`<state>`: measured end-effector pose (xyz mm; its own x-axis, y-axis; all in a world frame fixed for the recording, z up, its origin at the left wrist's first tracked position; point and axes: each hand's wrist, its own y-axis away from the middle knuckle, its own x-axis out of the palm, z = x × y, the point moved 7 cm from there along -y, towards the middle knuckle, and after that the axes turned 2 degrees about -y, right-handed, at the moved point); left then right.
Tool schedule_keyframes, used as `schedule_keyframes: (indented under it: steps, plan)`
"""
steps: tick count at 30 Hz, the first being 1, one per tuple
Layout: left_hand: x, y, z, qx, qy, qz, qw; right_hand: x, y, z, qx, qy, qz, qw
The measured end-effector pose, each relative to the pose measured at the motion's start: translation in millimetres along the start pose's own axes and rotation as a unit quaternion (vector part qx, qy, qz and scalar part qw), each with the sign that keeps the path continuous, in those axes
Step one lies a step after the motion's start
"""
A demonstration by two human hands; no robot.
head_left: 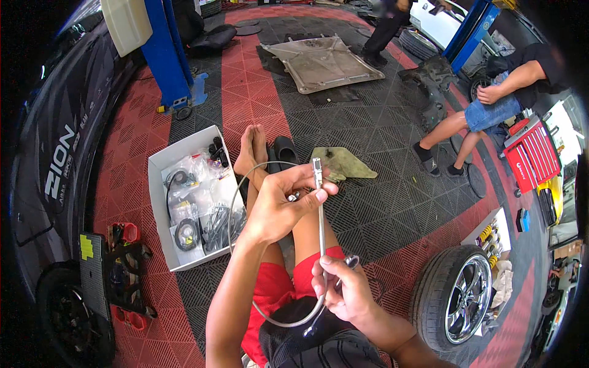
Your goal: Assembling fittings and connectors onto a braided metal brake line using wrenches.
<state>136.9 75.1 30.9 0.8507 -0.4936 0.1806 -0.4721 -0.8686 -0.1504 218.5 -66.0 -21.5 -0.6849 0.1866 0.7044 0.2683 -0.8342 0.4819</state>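
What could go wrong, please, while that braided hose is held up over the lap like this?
The left hand pinches the braided hose just below its end fitting, so it might slip. The slack loop curves tightly near the right hand and may kink. A dropped fitting could perhaps roll across the floor tiles.

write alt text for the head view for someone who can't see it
Seated on a red and black tiled garage floor, a person holds a thin braided metal hose: the left hand pinches its upper end fitting, the right hand grips lower down. An open white box of bagged parts lies to the left, a wheel to the right.
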Motion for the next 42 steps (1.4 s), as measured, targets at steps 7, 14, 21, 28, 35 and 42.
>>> schedule_keyframes:
  steps: [7,14,21,28,35,42]
  plan:
    - [-5,6,-3,0.032,-0.116,-0.035,0.992,-5,-14,-13,0.117,-0.12,0.026,0.986]
    - [-13,2,-11,0.051,-0.215,-0.07,0.973,-2,-10,-7,0.114,-0.11,0.035,0.987]
    - [-19,9,-37,0.031,-0.172,-0.116,0.978,4,-3,7,-0.023,0.09,0.032,0.995]
    - [-8,9,-37,-0.005,-0.125,-0.119,0.985,7,15,34,-0.133,0.155,0.02,0.979]
    - [-1,14,-56,0.092,-0.38,-0.131,0.911,4,18,49,-0.137,0.243,-0.006,0.96]
    - [-1,13,-56,0.064,-0.297,-0.123,0.945,9,22,45,-0.119,0.233,0.029,0.965]
